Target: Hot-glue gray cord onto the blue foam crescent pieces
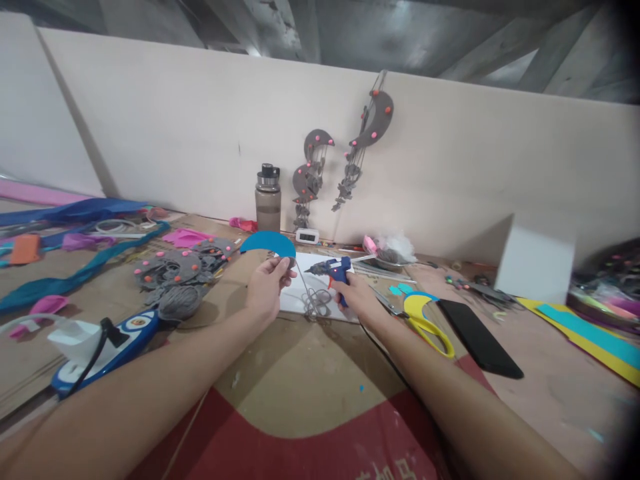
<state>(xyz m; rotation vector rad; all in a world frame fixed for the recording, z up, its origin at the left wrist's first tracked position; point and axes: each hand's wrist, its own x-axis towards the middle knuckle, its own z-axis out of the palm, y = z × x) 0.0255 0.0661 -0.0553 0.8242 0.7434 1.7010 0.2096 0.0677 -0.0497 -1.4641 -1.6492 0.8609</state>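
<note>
My left hand (266,288) is closed in a pinch at the right tip of a blue crescent cutout (267,241), which is raised above the work surface. From those fingers a strand of grey yarn (317,304) runs down to a loose tangle on a white sheet (295,293). My right hand (356,293) is wrapped round the handle of a blue hot glue gun (340,269). Its nozzle points left toward the pinching fingers, with a small gap between. The glue gun's cord passes under my right forearm.
Yellow-handled scissors (433,333), a yellow crescent (417,305) and a black phone (480,339) lie to the right. At left are a yarn ball (180,302) and a blue power strip (117,343). A bottle (269,200) stands by the wall, where grey crescent garlands (377,120) hang.
</note>
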